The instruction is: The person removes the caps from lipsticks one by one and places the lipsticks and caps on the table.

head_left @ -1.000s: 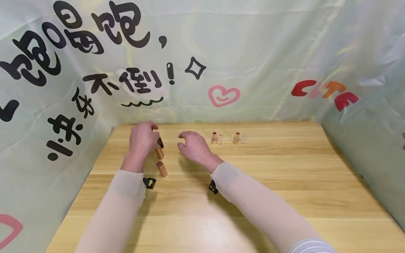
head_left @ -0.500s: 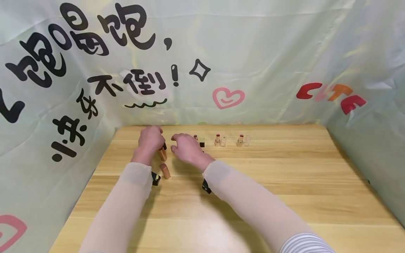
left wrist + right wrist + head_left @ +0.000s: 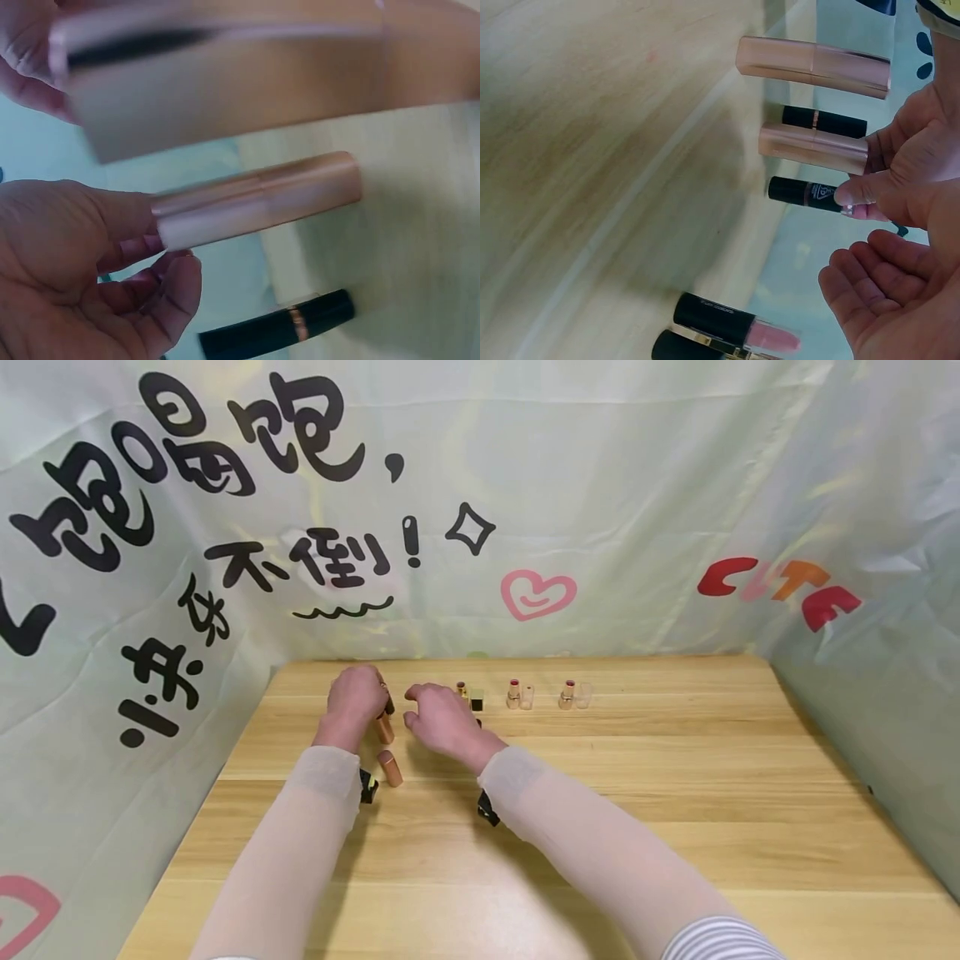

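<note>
Left of centre in the head view, a near copper tube and a far copper tube stand on the wooden table. Both wrist views clearly show a banded black tube close by the far copper one; only the right wrist view gives the white print on a second black tube. Two red lipsticks with clear caps, right of centre, appear just in the head view.

Blur softens the near copper tube across the top of the left wrist view, where it covers part of some fingers. At the bottom edge of the right wrist view, a dark piece beside a pink lipstick is cut off.

The left hand has its fingers curled; tubes mask their tips, so whether it grips anything cannot be told. The right hand is loosely bent, thumb spread from fingers, with nothing visible in its grasp.
</note>
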Demonstrator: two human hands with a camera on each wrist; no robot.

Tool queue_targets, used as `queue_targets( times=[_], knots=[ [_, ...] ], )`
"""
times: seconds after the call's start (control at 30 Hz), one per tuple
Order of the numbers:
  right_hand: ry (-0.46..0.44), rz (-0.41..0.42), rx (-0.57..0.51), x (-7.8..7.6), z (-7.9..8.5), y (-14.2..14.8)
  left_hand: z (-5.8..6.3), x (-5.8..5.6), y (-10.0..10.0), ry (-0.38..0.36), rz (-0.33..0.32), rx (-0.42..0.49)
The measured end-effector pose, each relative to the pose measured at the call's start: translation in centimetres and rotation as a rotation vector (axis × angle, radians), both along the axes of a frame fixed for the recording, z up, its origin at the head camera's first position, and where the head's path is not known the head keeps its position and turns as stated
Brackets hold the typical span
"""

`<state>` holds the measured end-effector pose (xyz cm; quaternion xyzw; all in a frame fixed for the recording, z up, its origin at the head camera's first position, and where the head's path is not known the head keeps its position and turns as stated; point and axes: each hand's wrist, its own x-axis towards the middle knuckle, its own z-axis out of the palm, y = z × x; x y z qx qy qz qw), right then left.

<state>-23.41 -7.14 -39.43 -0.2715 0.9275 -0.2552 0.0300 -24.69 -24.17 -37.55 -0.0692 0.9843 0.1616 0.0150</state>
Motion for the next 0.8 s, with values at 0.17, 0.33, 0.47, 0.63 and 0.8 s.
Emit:
queue_targets(
  times=[0.17,0.33,0.47,0.63,0.8],
  knots=[
    [0.02,-0.036,-0.085,0.0,1.1,0.8,2.2,0.9,1.0,0.047,-0.034,0.053],
    [0.037,-0.072,-0.229,0.2,2.6,2.3,4.9,2.2,2.8,0.064,-0.094,0.144],
    [0.005,-0.109,-0.383,0.6,3.2,4.3,6.0,3.3,4.7,0.054,-0.159,0.242],
    [-0.089,-0.155,-0.563,1.4,3.0,6.8,5.8,4.5,7.5,0.103,-0.175,0.383],
    [-0.121,-0.2,-0.659,2.2,2.2,9.0,4.2,5.3,9.8,0.158,-0.16,0.525]
  ],
)
